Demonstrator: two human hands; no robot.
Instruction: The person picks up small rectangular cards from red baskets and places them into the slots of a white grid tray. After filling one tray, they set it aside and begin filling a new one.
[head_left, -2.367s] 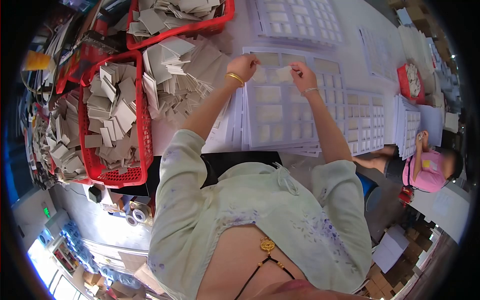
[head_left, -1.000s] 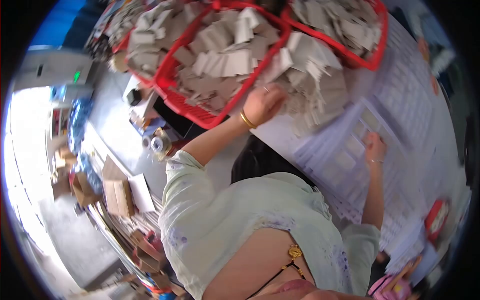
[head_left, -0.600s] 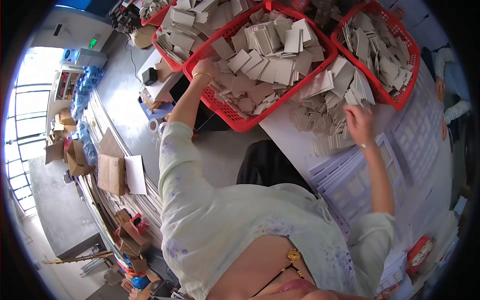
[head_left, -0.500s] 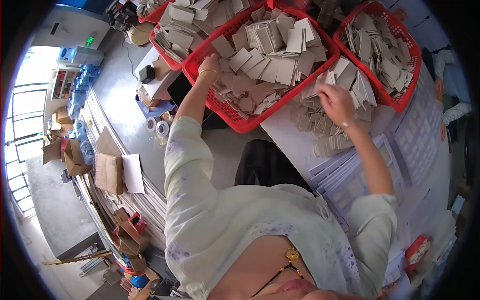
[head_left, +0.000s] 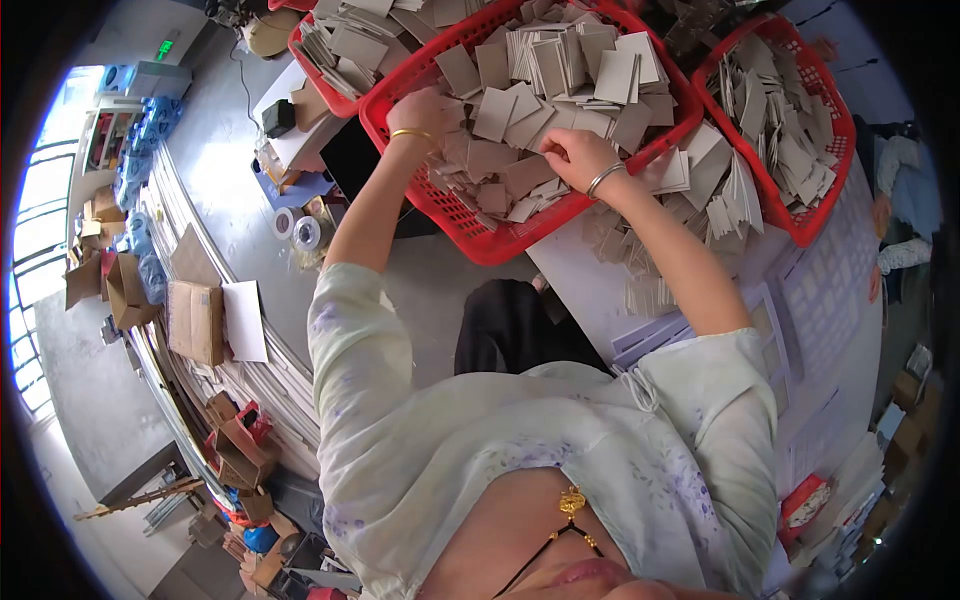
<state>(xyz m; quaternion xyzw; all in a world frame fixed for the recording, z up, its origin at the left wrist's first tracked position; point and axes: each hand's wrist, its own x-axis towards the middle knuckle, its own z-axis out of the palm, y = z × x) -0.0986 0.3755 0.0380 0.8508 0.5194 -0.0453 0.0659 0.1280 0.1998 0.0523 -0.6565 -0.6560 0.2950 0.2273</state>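
A red plastic basket (head_left: pixel 478 246) full of small grey-white cardboard pieces (head_left: pixel 495 113) sits in front of me. Inside its left end, my left hand (head_left: pixel 420 112) reaches down against the pieces; its fingers are blurred and partly hidden. My right hand (head_left: pixel 582 160) is over the front part of the same basket, just above the pieces. Its fingers are curled together in a pinch, and whatever may be between them is too small to make out. Beside the basket, a pile of loose cardboard pieces (head_left: pixel 645 245) lies on the white table (head_left: pixel 572 262).
Another red basket of pieces (head_left: pixel 815 215) stands to the right, and a third red basket (head_left: pixel 335 98) is behind on the left. White frame-like panels (head_left: pixel 655 340) lie stacked on the table. At the far right is another person's sleeve (head_left: pixel 900 255). Cardboard boxes (head_left: pixel 195 322) stand at left.
My right hand has moved left, from above the loose pile to over the basket. My left hand stays in the basket's left end, slightly higher in view. The view has shifted a little.
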